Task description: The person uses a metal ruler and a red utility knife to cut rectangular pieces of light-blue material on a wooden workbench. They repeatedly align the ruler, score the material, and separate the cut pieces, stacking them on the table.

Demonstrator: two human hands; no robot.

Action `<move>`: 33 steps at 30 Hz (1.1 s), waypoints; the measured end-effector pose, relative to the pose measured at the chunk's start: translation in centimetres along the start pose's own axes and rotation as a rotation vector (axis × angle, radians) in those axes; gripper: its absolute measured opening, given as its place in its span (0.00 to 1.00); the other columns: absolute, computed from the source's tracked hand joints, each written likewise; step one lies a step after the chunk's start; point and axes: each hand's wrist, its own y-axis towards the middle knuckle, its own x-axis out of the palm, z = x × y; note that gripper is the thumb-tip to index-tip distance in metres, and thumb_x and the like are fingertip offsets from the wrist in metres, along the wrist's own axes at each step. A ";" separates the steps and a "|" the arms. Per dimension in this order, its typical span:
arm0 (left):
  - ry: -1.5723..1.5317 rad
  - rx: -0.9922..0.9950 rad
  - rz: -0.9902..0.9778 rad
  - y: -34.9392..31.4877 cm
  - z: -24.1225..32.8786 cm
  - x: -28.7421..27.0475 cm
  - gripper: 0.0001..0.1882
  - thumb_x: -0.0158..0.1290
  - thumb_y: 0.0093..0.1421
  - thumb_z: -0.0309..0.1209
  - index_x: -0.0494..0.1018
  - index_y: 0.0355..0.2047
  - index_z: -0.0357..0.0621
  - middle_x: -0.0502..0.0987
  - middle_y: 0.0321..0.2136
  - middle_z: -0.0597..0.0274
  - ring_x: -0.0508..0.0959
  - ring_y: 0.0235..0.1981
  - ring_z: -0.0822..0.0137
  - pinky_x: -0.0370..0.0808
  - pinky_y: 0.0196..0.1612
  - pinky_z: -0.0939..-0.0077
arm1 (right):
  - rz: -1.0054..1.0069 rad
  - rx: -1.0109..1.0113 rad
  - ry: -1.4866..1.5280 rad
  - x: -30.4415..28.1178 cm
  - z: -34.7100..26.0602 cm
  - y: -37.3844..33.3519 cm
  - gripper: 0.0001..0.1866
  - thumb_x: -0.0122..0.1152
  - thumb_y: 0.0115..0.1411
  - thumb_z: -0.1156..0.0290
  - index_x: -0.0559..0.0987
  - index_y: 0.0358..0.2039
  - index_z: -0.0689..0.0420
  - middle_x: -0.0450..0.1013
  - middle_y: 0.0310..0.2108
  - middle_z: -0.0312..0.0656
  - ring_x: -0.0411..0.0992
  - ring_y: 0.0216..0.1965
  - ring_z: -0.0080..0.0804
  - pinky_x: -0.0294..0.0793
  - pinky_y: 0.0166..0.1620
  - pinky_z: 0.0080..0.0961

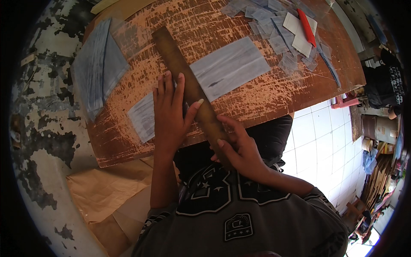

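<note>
A long, flat brown strip, wood-like and straight-edged, lies slantwise across a bluish-grey translucent plastic sheet. The sheet shows on both sides of the strip. My left hand rests flat on the sheet's left part, its fingers stretched along the strip and its thumb on the strip's edge. Around the near end of the strip, just past the table's front edge, my right hand is closed, thumb on top. A pile of similar plastic sheets lies at the table's left side.
The worn brown table has a scratched surface. Plastic offcuts, a white card, a red handle-like piece and a narrow blade-like piece lie at far right. Brown paper is at lower left, beside a peeling wall.
</note>
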 end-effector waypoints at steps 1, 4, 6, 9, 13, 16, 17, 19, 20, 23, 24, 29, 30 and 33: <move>0.000 0.001 0.001 0.0 0.0 0.0 0.43 0.53 0.74 0.56 0.58 0.79 0.45 0.55 0.78 0.35 0.53 0.80 0.34 0.47 0.80 0.36 | -0.001 0.001 0.000 0.0 0.0 0.0 0.32 0.53 0.77 0.77 0.57 0.77 0.53 0.84 0.43 0.50 0.86 0.38 0.33 0.86 0.42 0.28; -0.001 0.004 0.003 0.0 -0.1 0.0 0.43 0.53 0.74 0.56 0.58 0.79 0.45 0.55 0.78 0.35 0.53 0.80 0.34 0.46 0.80 0.36 | -0.002 0.005 0.000 0.0 0.0 0.0 0.31 0.53 0.77 0.77 0.57 0.77 0.54 0.84 0.43 0.50 0.86 0.38 0.33 0.86 0.42 0.28; 0.001 0.002 0.002 0.0 0.0 0.0 0.43 0.53 0.74 0.56 0.58 0.79 0.45 0.55 0.78 0.35 0.53 0.80 0.34 0.47 0.80 0.36 | -0.004 0.009 0.000 0.0 0.0 0.0 0.31 0.53 0.77 0.77 0.57 0.77 0.54 0.84 0.43 0.50 0.86 0.38 0.32 0.85 0.42 0.28; 0.009 0.003 0.005 0.0 0.0 0.0 0.43 0.53 0.74 0.56 0.58 0.79 0.44 0.55 0.78 0.35 0.53 0.80 0.34 0.47 0.80 0.36 | -0.004 0.001 -0.001 0.0 0.2 0.0 0.31 0.53 0.78 0.77 0.57 0.77 0.54 0.84 0.43 0.50 0.86 0.38 0.32 0.85 0.41 0.28; -0.005 0.005 0.018 0.0 0.1 0.0 0.40 0.54 0.75 0.52 0.59 0.79 0.43 0.57 0.78 0.34 0.53 0.80 0.34 0.47 0.80 0.37 | -0.005 -0.001 -0.001 -0.1 0.1 0.0 0.31 0.53 0.78 0.76 0.57 0.77 0.54 0.84 0.42 0.49 0.86 0.37 0.32 0.85 0.41 0.28; -0.008 0.006 0.020 0.0 0.1 0.0 0.40 0.54 0.75 0.52 0.59 0.79 0.42 0.57 0.78 0.33 0.53 0.80 0.34 0.48 0.80 0.37 | -0.006 -0.003 0.003 -0.1 0.2 0.0 0.31 0.53 0.78 0.76 0.57 0.77 0.54 0.84 0.42 0.49 0.86 0.37 0.32 0.85 0.42 0.28; -0.009 0.007 0.022 0.0 0.1 0.0 0.41 0.54 0.75 0.51 0.59 0.79 0.42 0.57 0.77 0.33 0.53 0.80 0.34 0.48 0.80 0.37 | -0.006 0.002 0.005 -0.1 0.2 0.0 0.31 0.53 0.78 0.76 0.57 0.77 0.53 0.84 0.42 0.49 0.86 0.37 0.32 0.85 0.42 0.28; -0.009 0.009 0.023 0.0 0.1 0.0 0.41 0.54 0.75 0.51 0.59 0.78 0.41 0.57 0.77 0.33 0.53 0.80 0.33 0.48 0.80 0.38 | -0.006 0.008 0.008 -0.1 0.2 0.0 0.31 0.53 0.78 0.76 0.57 0.77 0.53 0.84 0.42 0.49 0.86 0.37 0.31 0.85 0.42 0.28; -0.007 0.009 0.022 0.0 0.2 0.0 0.41 0.54 0.75 0.51 0.59 0.78 0.41 0.57 0.77 0.33 0.53 0.80 0.33 0.48 0.80 0.38 | -0.007 0.008 0.008 -0.1 0.2 0.0 0.31 0.53 0.78 0.76 0.57 0.77 0.53 0.84 0.42 0.49 0.86 0.37 0.31 0.85 0.42 0.28; -0.009 0.010 0.024 0.0 0.2 -0.1 0.40 0.54 0.75 0.51 0.59 0.78 0.41 0.57 0.77 0.33 0.53 0.80 0.33 0.48 0.80 0.38 | -0.007 0.011 0.015 -0.1 0.1 0.0 0.31 0.53 0.78 0.76 0.57 0.77 0.52 0.84 0.41 0.49 0.86 0.37 0.31 0.85 0.42 0.28; -0.011 0.011 0.025 0.0 0.2 -0.1 0.40 0.54 0.75 0.51 0.59 0.78 0.41 0.57 0.77 0.33 0.53 0.80 0.33 0.48 0.80 0.38 | -0.006 0.013 0.018 -0.1 0.1 0.1 0.31 0.53 0.78 0.76 0.57 0.77 0.52 0.84 0.41 0.49 0.86 0.37 0.31 0.85 0.42 0.28; -0.008 0.007 0.027 0.0 0.2 0.1 0.40 0.54 0.75 0.51 0.59 0.78 0.41 0.58 0.77 0.33 0.53 0.80 0.34 0.48 0.80 0.38 | -0.008 0.013 0.010 -0.2 0.2 0.1 0.32 0.53 0.78 0.76 0.57 0.77 0.52 0.84 0.41 0.48 0.86 0.37 0.31 0.85 0.41 0.27; -0.008 0.007 0.028 0.0 0.2 0.0 0.40 0.54 0.75 0.51 0.59 0.78 0.41 0.58 0.77 0.34 0.53 0.80 0.34 0.47 0.80 0.38 | -0.009 0.016 0.016 -0.3 0.2 0.1 0.32 0.53 0.78 0.76 0.57 0.77 0.52 0.84 0.41 0.48 0.86 0.37 0.31 0.85 0.41 0.27; -0.008 0.006 0.025 0.0 0.2 0.0 0.41 0.54 0.75 0.51 0.59 0.78 0.41 0.58 0.77 0.34 0.53 0.80 0.34 0.48 0.80 0.38 | -0.007 0.008 0.034 -0.2 0.2 0.0 0.32 0.53 0.77 0.77 0.57 0.77 0.52 0.84 0.40 0.47 0.86 0.37 0.31 0.85 0.41 0.27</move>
